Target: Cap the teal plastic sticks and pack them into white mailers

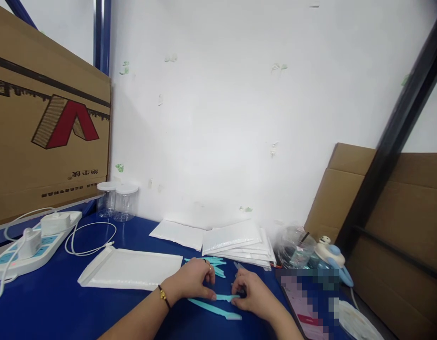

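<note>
My left hand (195, 279), with a bracelet at the wrist, is over the blue table, its thumb at the left end of a small turquoise plastic tool (223, 298). The fingers of my right hand (249, 292) are curled around the right end of that same tool. Nearer to me a second turquoise tool (214, 309) lies flat on the table. Several more turquoise tools (218, 268) sit in a loose pile just behind my left hand. A translucent piece (239, 266) lies behind my right hand, partly hidden.
A white padded envelope (133, 269) lies at the left, and more envelopes (236, 238) are stacked by the wall. A power strip (45, 245), clear jars (125, 203) and a large carton (52, 123) stand left. A phone (303, 307) lies right.
</note>
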A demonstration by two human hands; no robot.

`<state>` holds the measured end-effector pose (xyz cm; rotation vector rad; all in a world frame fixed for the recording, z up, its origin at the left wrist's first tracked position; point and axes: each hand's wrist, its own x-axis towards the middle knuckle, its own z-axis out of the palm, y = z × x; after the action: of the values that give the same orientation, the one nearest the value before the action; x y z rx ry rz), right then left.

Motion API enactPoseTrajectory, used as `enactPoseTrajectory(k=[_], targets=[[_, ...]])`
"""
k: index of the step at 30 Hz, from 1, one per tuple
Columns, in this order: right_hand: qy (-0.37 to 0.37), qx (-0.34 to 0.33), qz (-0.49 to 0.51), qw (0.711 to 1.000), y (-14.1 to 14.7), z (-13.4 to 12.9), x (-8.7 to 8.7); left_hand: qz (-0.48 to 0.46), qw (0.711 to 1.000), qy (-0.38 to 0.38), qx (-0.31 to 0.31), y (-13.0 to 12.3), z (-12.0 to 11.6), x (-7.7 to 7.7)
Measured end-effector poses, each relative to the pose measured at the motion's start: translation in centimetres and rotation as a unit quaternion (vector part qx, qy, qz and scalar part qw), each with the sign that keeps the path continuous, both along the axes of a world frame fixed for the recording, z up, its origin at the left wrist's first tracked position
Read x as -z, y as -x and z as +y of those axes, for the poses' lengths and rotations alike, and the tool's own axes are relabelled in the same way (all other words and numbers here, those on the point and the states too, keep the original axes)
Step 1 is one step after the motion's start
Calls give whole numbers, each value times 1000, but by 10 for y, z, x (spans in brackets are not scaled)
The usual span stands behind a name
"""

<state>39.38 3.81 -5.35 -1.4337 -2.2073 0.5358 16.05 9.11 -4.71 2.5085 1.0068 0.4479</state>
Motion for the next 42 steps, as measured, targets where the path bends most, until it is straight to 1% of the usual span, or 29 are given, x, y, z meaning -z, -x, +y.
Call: enactPoseTrajectory(k=[2, 5, 8, 13, 15, 19, 22, 25, 27, 28, 29, 30, 33, 34, 35, 37, 39, 42], targets=[[-14, 13, -15, 1000, 3, 0, 3, 20, 999, 17, 18, -6, -3, 4], [-30, 15, -30, 999, 5, 1, 4, 20, 1000, 1, 12, -10, -2, 7], [-33, 3, -46, 998, 7, 2, 4, 12, 1000, -15, 13, -8, 1, 7], [-45, 6, -71, 996, 12, 2, 5, 23, 999, 4, 32, -5, 2, 5], [-40, 1, -65, 997, 14, 1, 4, 35, 999, -4, 28, -6, 1, 5], [-29, 3, -40, 999, 9, -1, -2, 28, 998, -48, 16, -8, 3, 3], [-46, 39, -37, 997, -3, 3, -5, 35, 996, -81, -7, -2, 11, 0], [-47, 90, -40, 994, -16, 8, -5, 59, 993, -86, -60, 9, 20, -5], [-55, 112, -30, 992, -21, 8, -7, 52, 990, -90, -95, 14, 20, -9], [-59, 116, -18, 991, -22, 7, -8, 36, 990, -93, -99, 15, 18, -12], [-55, 110, -4, 992, -21, 5, -10, 19, 992, -88, -88, 15, 15, -14], [-37, 93, 12, 995, -19, 1, -12, 6, 995, -72, -62, 13, 10, -16], [85, 9, 30, 996, -9, -10, -13, 13, 997, 5, 70, 6, -3, -16], [122, -13, 21, 992, -6, -13, -12, 25, 994, 25, 104, 4, -7, -14], [145, -25, 9, 989, -2, -15, -10, 35, 991, 41, 124, 1, -9, -11], [151, -22, -12, 988, 5, -17, -6, 45, 988, 70, 130, -3, -10, -5], [129, -8, -23, 991, 12, -16, -3, 44, 989, 79, 117, -6, -10, -1], [95, 1, -26, 995, 18, -15, -3, 42, 993, 31, 104, -8, -10, -1]])
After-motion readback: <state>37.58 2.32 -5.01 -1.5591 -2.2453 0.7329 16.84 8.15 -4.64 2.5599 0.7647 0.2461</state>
